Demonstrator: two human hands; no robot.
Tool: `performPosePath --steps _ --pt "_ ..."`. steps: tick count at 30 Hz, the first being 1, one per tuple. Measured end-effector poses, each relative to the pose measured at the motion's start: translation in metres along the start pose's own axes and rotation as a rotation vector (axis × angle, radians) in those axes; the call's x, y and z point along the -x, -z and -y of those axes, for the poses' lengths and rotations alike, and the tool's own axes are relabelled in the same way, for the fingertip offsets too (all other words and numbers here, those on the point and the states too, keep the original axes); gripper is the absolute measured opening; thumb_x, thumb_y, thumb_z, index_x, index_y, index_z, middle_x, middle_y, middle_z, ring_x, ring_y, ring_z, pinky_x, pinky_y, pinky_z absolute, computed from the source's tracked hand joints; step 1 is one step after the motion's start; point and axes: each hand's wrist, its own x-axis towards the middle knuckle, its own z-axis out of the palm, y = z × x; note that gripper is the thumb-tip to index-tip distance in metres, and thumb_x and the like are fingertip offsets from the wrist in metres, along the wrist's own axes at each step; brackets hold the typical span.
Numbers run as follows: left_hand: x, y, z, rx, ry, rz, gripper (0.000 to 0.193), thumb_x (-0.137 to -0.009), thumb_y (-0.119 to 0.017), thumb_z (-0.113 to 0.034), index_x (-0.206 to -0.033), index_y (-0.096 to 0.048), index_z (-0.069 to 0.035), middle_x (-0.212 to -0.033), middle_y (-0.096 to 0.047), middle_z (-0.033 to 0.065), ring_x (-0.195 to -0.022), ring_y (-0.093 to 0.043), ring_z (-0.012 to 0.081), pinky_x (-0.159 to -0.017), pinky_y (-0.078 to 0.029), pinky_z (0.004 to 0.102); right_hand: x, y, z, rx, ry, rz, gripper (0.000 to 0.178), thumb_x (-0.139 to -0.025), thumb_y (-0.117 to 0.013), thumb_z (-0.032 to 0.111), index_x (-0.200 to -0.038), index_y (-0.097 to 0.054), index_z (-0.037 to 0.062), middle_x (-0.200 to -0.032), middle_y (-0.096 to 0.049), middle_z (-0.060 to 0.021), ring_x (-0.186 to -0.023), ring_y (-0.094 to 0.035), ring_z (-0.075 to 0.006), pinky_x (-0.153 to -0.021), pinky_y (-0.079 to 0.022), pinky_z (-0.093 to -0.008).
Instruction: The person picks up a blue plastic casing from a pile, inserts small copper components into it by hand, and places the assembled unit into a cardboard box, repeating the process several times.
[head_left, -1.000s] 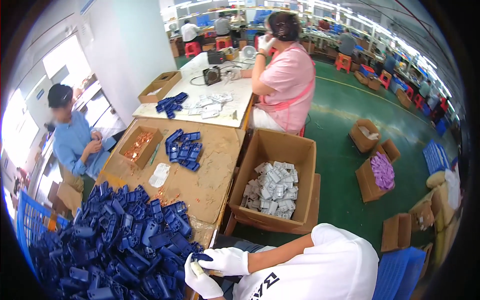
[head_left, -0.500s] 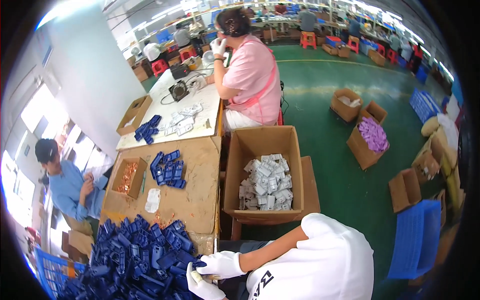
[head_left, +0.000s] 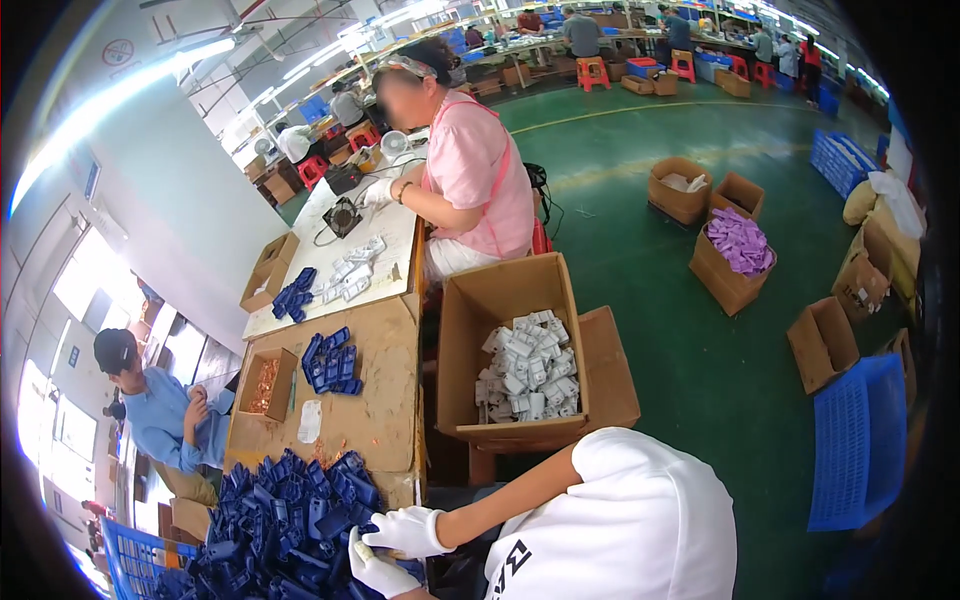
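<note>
At the bottom, both my hands wear white gloves and are close together at the near edge of a pile of dark blue plastic housings (head_left: 290, 520). My right hand (head_left: 408, 532) reaches in from the right with its fingers curled. Just below it, my left hand (head_left: 380, 572) is also closed, its thumb raised and a pale yellowish patch at the thumb. Whatever lies between the fingers is hidden by the gloves. Farther up the brown worktop (head_left: 385, 400) lie a small group of blue housings (head_left: 332, 362) and a small box of copper-coloured parts (head_left: 265, 387).
A cardboard box (head_left: 455, 350) of white housings stands right of the worktop. Across the table sits a co-worker in pink (head_left: 480, 180); another in blue (head_left: 180, 415) is at left. A blue crate (head_left: 858, 440) and a box of purple parts (head_left: 738, 245) are on the floor.
The view has shifted, and my hands appear slightly farther left, still together. The co-worker in pink has lowered a gloved hand from the face to the table.
</note>
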Motion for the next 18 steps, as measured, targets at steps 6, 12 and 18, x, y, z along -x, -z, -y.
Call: performPosePath --steps 6,12,18 --pt "-0.011 0.022 0.031 0.212 0.039 -0.022 0.038 -0.102 -0.043 -0.016 -0.127 -0.054 0.011 -0.117 -0.061 0.0172 -0.102 -0.062 0.0284 -0.090 -0.053 0.0394 -0.003 -0.035 -0.007 0.082 0.105 -0.150 0.024 -0.083 -0.063 0.023 -0.099 -0.065 0.0048 -0.093 -0.060 -0.0181 -0.077 -0.065 -0.0339 -0.063 -0.054 -0.0441" --pt "-0.021 0.029 0.034 0.177 0.004 0.052 0.037 -0.099 -0.052 -0.016 -0.126 -0.058 0.007 -0.119 -0.063 0.0133 -0.104 -0.062 0.0240 -0.090 -0.052 0.0370 0.001 -0.022 -0.003 0.070 0.081 -0.145 0.029 -0.079 -0.067 0.026 -0.103 -0.066 0.0088 -0.102 -0.060 -0.0179 -0.086 -0.065 -0.0350 -0.071 -0.055 -0.0450" --pt "-0.022 0.030 0.018 0.336 0.083 0.094 0.035 -0.098 -0.053 -0.013 -0.131 -0.057 0.001 -0.116 -0.064 0.0123 -0.101 -0.063 0.0219 -0.087 -0.054 0.0341 -0.011 0.004 0.002 0.258 0.168 0.024 0.032 -0.078 -0.065 0.021 -0.107 -0.060 0.0093 -0.104 -0.058 -0.0186 -0.085 -0.065 -0.0354 -0.071 -0.055 -0.0474"
